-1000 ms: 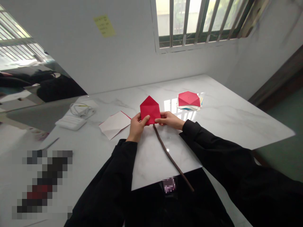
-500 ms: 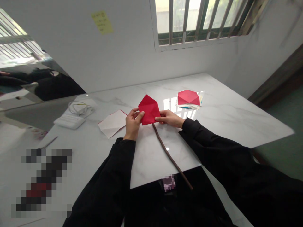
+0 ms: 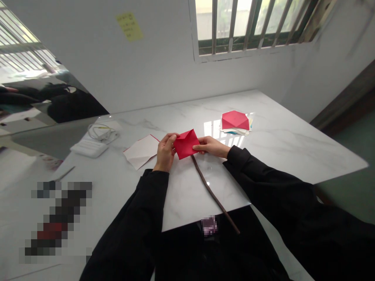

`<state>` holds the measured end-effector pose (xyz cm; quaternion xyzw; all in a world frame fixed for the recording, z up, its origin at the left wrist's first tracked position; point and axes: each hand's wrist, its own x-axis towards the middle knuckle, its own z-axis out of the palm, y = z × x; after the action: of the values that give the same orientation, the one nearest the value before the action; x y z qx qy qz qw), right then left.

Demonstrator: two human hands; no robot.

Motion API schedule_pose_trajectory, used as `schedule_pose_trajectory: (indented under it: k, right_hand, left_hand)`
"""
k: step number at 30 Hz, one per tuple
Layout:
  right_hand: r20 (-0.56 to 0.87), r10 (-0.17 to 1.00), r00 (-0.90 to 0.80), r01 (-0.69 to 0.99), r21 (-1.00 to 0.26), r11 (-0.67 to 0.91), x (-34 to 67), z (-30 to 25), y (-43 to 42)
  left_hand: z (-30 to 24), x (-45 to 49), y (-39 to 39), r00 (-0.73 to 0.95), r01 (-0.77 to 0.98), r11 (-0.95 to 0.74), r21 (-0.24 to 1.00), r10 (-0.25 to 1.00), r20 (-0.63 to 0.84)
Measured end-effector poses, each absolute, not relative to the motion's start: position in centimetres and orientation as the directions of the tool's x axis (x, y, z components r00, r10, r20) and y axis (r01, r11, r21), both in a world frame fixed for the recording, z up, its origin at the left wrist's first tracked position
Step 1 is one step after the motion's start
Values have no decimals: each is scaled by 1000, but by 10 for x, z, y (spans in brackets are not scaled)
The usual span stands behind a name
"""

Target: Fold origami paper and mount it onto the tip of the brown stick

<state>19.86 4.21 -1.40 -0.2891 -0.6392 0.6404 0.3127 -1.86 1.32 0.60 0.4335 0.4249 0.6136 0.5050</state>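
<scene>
Holding a small red folded paper envelope (image 3: 186, 148) between the bare left hand (image 3: 165, 152) and the bare right hand (image 3: 213, 146), over a glossy white grey-veined tabletop (image 3: 181, 203). Gripping the envelope's upper left part with left thumb and fingers, beside a bent-over red flap; pinching the right edge with right thumb in front and fingers behind. Keeping the two hands apart, across the envelope's width. Showing, below and between the hands, a long thin dark-brown curved stick (image 3: 216, 200), running from just under the envelope towards the wearer and projecting past the near table edge; leaving unclear any contact between envelope and stick. Displaying, just left of the left hand, a creased off-white paper piece with red edging (image 3: 142, 151), and, farther left, a flat white plastic block (image 3: 89, 148) beside a loosely coiled pale cable (image 3: 104, 134). Presenting, beyond the right hand, a second red paper envelope (image 3: 235, 121), lying atop a pile of pale papers (image 3: 234, 131).
</scene>
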Motion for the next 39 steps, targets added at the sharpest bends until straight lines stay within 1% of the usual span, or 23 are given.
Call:
schedule_pose_trajectory:
  k: [5,9,18,22,27,35,39]
  right_hand:
    - [26,773,-634,-10,-1000,25,199,-14,42]
    - [21,773,-635,12,-999,36,198,-13,40]
    - [34,764,-644,-3,-999,42,197,-15,40]
    - [49,762,-646,-36,-999,34,196,-18,40]
    - [35,775,-631,-27,-999,22,196,-18,39]
    - [45,767,-640,-43,-999,23,195,-19,41]
    - [34,770,-638,-36,-999,15,195,-18,41]
  left_hand:
    - [1,-17,12,-77,-225,-141,964,989,126]
    - [-7,-15,13,-27,-202,-94,975,996,91]
    - [-14,-14,12,-29,-86,-140,986,990,138]
    - [-16,-14,12,-56,-59,-115,992,992,112]
    - [-14,-11,9,-59,-77,-69,995,996,65]
    - [-10,-6,11,-92,-152,-57,987,995,44]
    - [-11,-6,12,-96,-147,-52,988,995,38]
